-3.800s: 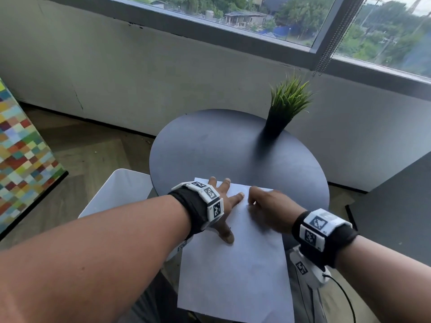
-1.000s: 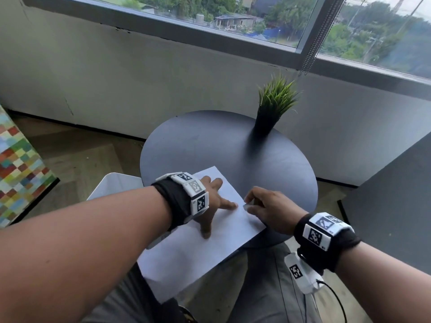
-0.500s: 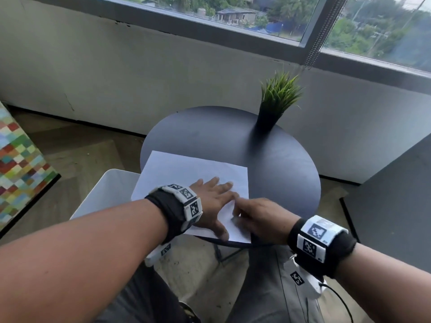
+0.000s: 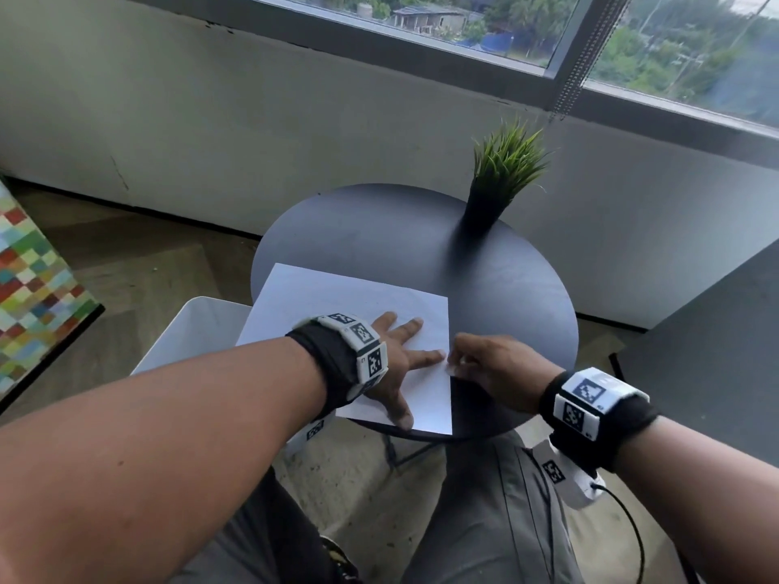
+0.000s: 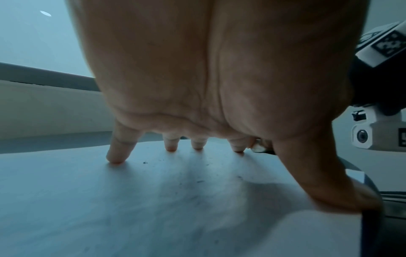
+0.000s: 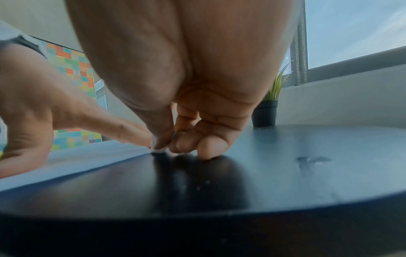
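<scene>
A white sheet of paper [image 4: 337, 301] lies flat on the near left part of a round black table [image 4: 506, 297], its left corner reaching past the rim. My left hand [image 4: 404, 351] presses on the sheet with fingers spread and straight; the left wrist view shows the fingertips [image 5: 114, 156] planted on the paper [image 5: 131, 200]. At the sheet's right edge, my right hand [image 4: 453, 360] is curled. In the right wrist view, that right hand [image 6: 164, 147] pinches the paper's edge [image 6: 87, 160] between thumb and forefinger, low on the table [image 6: 285, 173].
A small grass plant in a black pot [image 4: 501, 170] stands at the table's far side. A white seat [image 4: 198, 335] sits left of the table, a checkered multicoloured panel [image 4: 33, 280] farther left, a dark surface [image 4: 716, 351] at right. Wall and window lie beyond.
The sheet has been turned from hanging lengthwise over the near edge to lying crosswise on the table. My right hand has shifted from on top of the paper to its right edge.
</scene>
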`<move>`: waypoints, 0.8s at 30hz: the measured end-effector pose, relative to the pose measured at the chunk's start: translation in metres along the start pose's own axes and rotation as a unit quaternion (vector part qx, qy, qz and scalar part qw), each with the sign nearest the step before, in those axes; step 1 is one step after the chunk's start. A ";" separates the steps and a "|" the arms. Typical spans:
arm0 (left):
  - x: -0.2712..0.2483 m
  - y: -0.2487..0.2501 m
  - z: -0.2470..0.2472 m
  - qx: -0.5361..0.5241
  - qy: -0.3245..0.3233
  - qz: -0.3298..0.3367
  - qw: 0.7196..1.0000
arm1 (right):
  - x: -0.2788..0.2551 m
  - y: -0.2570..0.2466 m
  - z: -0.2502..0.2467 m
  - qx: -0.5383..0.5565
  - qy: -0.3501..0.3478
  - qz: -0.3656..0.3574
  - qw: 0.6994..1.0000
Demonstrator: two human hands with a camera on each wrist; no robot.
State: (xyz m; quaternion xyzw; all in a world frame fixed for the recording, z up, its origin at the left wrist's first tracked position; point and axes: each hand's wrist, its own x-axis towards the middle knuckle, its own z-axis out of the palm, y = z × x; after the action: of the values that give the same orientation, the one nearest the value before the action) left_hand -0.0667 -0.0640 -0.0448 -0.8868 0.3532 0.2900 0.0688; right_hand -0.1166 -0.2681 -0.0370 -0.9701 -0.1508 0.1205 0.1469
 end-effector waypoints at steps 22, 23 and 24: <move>-0.008 -0.002 0.001 -0.005 0.016 -0.004 1.000 | -0.008 -0.030 0.023 -0.026 -0.044 -0.067 0.996; -0.007 -0.003 0.001 -0.003 0.019 -0.005 1.000 | -0.009 -0.036 0.026 -0.032 -0.066 -0.089 0.993; -0.007 -0.004 0.002 -0.003 0.023 -0.006 1.000 | -0.009 -0.037 0.024 -0.032 -0.071 -0.091 0.993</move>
State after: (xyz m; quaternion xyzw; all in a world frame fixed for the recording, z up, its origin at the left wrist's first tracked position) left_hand -0.0691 -0.0565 -0.0425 -0.8955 0.3484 0.2705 0.0597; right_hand -0.1409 -0.2316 -0.0453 -0.9455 -0.2527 0.1701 0.1151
